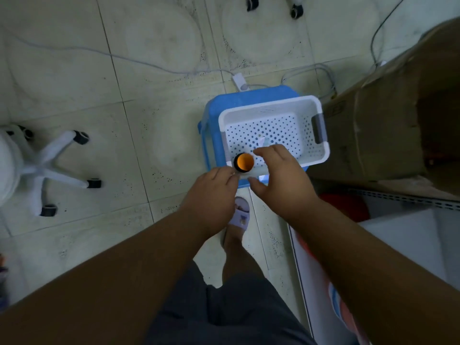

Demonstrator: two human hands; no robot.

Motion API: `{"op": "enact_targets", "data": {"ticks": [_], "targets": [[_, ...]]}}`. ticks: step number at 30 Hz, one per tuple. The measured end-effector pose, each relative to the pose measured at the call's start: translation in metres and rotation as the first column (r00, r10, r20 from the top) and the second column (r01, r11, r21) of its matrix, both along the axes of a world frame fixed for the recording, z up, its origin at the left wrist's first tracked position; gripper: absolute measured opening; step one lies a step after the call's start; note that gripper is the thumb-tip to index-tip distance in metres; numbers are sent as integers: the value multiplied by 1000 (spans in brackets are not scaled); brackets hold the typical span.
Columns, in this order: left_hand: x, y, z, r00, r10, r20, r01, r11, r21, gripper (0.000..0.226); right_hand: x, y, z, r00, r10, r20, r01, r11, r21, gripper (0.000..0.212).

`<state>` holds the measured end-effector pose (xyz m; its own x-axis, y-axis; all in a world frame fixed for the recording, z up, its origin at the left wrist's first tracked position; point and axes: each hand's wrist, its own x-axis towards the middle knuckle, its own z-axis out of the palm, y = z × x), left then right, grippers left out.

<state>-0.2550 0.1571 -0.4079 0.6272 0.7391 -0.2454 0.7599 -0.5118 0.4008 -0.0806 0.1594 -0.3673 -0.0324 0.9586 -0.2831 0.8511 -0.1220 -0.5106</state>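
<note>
left hand [214,188] pinching the near left edge of a black-rimmed container [244,162]. orange inside, mouth facing up at the camera, so long axis likely near vertical. held over the near left corner of the white perforated basket [268,102] on a blue stool [211,113]. right hand [281,175] just right of it, fingers loosely spread and curved, gripping nothing; contact unclear. basket lies ahead and to the right.

Two bare forearms reach forward, hands close together: left hand [214,186] pinches a cup [244,162] (fingertips only), right hand [282,175] spread, fingers loosely arched.
</note>
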Motion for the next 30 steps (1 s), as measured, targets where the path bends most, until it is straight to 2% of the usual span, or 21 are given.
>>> {"op": "enact_targets", "data": {"ticks": [7,12,16,19,23,27,30], "targets": [[5,7,144,987,-110,115,109,994,8,43,-16,-42,203,972,-227,52,211,954,214,42],[9,0,244,920,-303,251,298,953,57,30,-48,-96,302,874,-474,104,420,845,330,37],[26,-24,301,838,-459,295,455,886,89,23,-61,-156,357,744,-663,84,576,699,423,37],[43,-61,334,731,-597,330,568,801,190,39,-70,-216,393,623,-779,74,656,572,493,38],[68,-139,371,588,-742,323,684,669,291,34,-84,-312,426,429,-899,87,712,396,579,38],[83,-217,392,488,-795,359,747,594,299,38,-94,-391,441,273,-959,74,766,263,587,40],[87,-297,399,434,-819,376,791,546,277,40,-104,-469,446,183,-977,111,790,213,575,41]]}}
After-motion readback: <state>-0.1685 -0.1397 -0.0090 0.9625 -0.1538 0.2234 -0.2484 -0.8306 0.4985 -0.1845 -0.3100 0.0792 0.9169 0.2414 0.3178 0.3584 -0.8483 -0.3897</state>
